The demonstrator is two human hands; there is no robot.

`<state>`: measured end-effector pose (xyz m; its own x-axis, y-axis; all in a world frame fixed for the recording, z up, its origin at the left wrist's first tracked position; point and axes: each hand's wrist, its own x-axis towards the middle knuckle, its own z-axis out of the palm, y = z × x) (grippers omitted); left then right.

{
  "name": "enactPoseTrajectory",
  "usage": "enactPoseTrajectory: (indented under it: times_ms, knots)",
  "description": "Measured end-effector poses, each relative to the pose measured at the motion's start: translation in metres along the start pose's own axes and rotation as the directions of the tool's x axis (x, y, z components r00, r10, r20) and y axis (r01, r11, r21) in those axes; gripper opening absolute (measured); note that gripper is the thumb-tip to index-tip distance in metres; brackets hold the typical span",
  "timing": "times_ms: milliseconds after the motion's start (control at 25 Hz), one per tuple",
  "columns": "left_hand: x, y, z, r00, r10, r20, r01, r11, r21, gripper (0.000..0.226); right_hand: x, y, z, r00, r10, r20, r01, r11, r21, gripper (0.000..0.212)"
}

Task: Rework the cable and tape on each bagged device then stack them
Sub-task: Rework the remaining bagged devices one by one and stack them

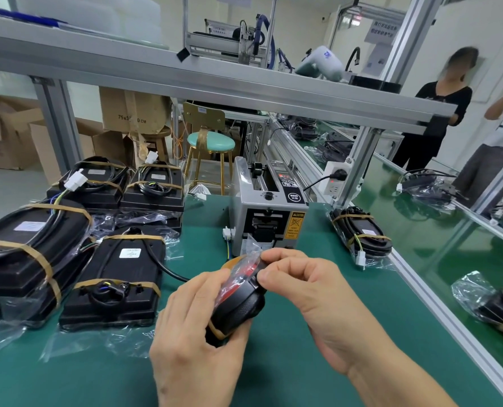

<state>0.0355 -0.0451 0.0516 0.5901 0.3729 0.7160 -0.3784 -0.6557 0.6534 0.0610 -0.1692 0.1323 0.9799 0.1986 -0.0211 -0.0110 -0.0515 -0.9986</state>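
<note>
A black bagged device (pixel 238 309) with a red part under clear plastic is held up on edge over the green mat. My left hand (pixel 197 333) grips its lower left side. My right hand (pixel 306 286) pinches the bag and brown tape at its top. Its cable (pixel 171 273) trails left across the mat. Several taped bagged devices (pixel 115 283) lie in stacks on the left. One more bagged device (pixel 360 233) lies at the right, beside the frame post.
A grey tape dispenser machine (pixel 269 212) stands just behind my hands. An aluminium rail (pixel 438 312) borders the mat on the right, with a conveyor and more devices (pixel 500 312) beyond. Two people (pixel 438 113) stand at the far right. A teal stool (pixel 210 142) and cardboard boxes sit behind the bench.
</note>
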Motion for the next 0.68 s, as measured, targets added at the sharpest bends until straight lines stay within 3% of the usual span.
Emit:
enactPoseTrajectory:
  times_ms: [680]
  knots:
    - [-0.0018, -0.0017, 0.002, 1.0, 0.015, -0.007, -0.015, 1.0, -0.007, 0.044, 0.0002, 0.002, 0.0012, 0.998, -0.05, -0.04, 0.047, 0.997, -0.069, 0.018]
